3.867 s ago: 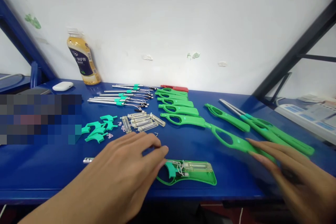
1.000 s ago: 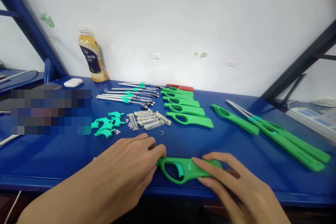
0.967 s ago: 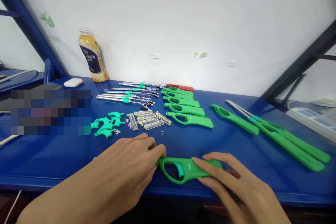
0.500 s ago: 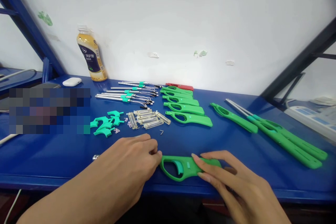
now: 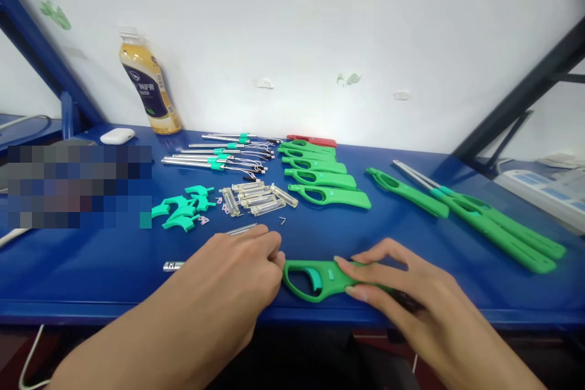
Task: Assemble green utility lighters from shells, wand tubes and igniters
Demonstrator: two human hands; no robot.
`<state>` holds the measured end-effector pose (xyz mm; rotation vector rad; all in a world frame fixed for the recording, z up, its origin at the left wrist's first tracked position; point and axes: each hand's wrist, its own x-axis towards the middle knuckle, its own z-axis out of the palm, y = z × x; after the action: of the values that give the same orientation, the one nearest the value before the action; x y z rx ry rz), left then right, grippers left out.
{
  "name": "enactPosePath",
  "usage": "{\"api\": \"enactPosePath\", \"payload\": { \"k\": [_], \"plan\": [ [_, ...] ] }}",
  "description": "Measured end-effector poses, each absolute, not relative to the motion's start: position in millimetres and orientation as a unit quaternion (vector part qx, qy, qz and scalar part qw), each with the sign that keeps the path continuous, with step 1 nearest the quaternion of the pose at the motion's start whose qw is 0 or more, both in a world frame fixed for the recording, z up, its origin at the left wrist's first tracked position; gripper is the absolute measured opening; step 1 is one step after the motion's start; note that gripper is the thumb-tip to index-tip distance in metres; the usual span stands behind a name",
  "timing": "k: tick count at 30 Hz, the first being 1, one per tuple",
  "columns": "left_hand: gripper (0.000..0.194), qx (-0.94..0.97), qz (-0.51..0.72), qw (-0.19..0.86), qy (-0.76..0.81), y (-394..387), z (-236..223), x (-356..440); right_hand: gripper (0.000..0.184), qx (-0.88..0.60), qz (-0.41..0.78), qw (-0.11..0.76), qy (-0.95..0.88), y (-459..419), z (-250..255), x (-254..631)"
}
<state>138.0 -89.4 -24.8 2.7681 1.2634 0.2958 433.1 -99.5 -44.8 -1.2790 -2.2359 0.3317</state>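
Near the table's front edge lies a green utility lighter [image 5: 337,275] with a teal trigger [image 5: 315,279] in its loop. My right hand [image 5: 418,292] grips its handle between thumb and fingers. Closed around the lighter's front end, my left hand [image 5: 249,268] hides the joint there. A silver tube [image 5: 172,266] sticks out to the left from behind that hand. Just beyond the knuckles another thin metal rod [image 5: 242,230] shows in part. Clear fuel tanks [image 5: 256,198] and loose teal triggers [image 5: 183,213] lie farther back.
Metal tubes with wires [image 5: 219,158] lie behind the tanks. Green handle shells [image 5: 329,197] and a red one [image 5: 313,141] form a column, with longer lighters [image 5: 498,231] to the right. A bottle [image 5: 148,88] and a white case [image 5: 117,136] stand back left; a power strip [image 5: 551,195] is far right.
The view has shifted a little, so the table sits higher in the picture. More of the silver tube's tip shows beside my left hand. Both hands keep their hold on the lighter.
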Motion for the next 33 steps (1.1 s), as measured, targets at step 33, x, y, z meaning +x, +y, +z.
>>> {"api": "enactPosePath", "payload": {
  "k": [33],
  "plan": [
    [0.032,0.91,0.176,-0.056,0.37,-73.7,17.0,102.3,0.024,-0.456,0.02,0.41,-0.79,-96.2,-66.7,435.6]
  ]
}}
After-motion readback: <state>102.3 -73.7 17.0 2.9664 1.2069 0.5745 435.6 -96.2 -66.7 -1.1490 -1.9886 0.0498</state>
